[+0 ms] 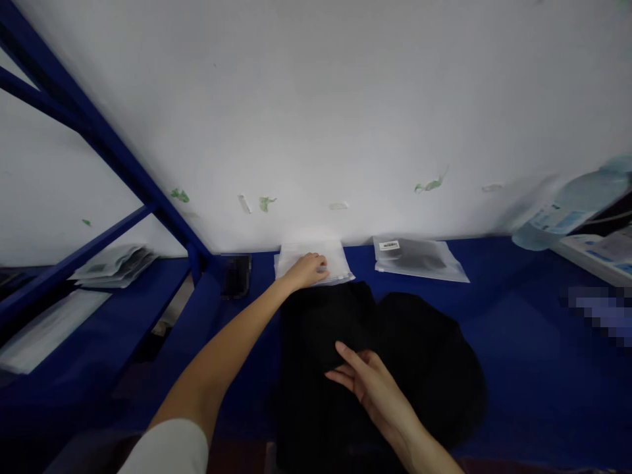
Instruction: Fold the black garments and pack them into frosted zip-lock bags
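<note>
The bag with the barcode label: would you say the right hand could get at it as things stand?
Probably yes: the right hand is at the black cloth, and the bag lies beyond it with nothing on top; the left hand is off to the side.

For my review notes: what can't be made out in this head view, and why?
All in the head view:
- Label on the right-hand bag: print too small to read.
- White bags: partly covered by the left hand.
- Black fabric: cut off by the bottom edge.
- Right hand: dark fabric obscures whether it grips a fold.
- Purplish item: pixelated.
</note>
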The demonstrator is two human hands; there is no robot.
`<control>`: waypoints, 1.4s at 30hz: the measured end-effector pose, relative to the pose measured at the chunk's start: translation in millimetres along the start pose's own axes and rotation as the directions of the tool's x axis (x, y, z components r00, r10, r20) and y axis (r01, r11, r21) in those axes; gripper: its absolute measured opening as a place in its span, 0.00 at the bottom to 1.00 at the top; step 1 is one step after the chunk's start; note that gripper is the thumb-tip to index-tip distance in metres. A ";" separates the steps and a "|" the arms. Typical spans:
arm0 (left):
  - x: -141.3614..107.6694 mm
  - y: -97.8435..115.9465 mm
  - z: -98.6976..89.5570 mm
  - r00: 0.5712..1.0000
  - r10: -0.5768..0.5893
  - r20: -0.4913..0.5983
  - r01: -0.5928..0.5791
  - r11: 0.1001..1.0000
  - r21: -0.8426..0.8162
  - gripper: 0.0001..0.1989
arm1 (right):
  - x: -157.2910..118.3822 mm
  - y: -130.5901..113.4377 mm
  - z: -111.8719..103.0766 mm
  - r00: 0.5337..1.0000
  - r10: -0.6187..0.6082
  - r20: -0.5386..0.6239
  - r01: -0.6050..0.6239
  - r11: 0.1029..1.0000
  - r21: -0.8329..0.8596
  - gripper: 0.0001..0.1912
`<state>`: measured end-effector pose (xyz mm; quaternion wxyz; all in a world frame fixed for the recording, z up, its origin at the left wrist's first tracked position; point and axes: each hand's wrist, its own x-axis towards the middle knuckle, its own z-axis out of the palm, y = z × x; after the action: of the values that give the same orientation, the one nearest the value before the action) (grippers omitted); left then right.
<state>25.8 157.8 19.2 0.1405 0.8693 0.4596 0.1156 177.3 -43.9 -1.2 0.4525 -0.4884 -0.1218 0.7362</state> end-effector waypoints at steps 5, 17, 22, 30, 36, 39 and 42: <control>-14.0 -9.9 -7.3 1.000 -0.010 0.013 0.009 0.999 0.043 0.11 | 0.6 1.4 -2.0 1.000 0.009 0.018 -0.009 1.000 0.026 0.21; -89.0 -8.2 -27.4 0.980 -0.126 -0.152 0.143 0.984 0.105 0.08 | -5.3 1.8 -7.3 0.997 0.002 0.080 -0.005 0.999 0.036 0.22; -62.3 -18.9 -27.8 0.993 -0.070 -0.097 0.077 0.994 0.074 0.06 | -7.9 0.1 -5.6 0.997 -0.022 0.068 0.021 1.000 0.013 0.23; -36.9 -26.1 -23.7 0.999 -0.047 -0.025 0.048 0.998 0.047 0.05 | -3.7 5.6 -6.7 0.993 -0.075 0.092 0.075 0.997 0.005 0.22; -53.4 1.6 -36.8 0.995 -0.058 -0.083 0.059 0.998 0.008 0.09 | -10.0 1.4 -5.0 0.995 -0.046 0.094 0.040 0.997 0.064 0.23; -74.8 27.9 -34.3 0.997 -0.038 -0.070 0.034 0.998 -0.049 0.08 | -12.2 2.3 -7.7 0.994 -0.056 0.096 0.042 0.989 0.142 0.24; -94.8 47.2 -19.4 1.000 -0.026 0.007 0.027 0.965 -0.260 0.08 | -12.9 2.5 -11.1 0.994 -0.099 0.044 0.085 0.967 0.240 0.26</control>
<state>3.4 56.3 47.1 0.2556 0.8374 0.4518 0.1715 186.6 -58.4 -0.3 0.5377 -0.4037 -0.0680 0.7371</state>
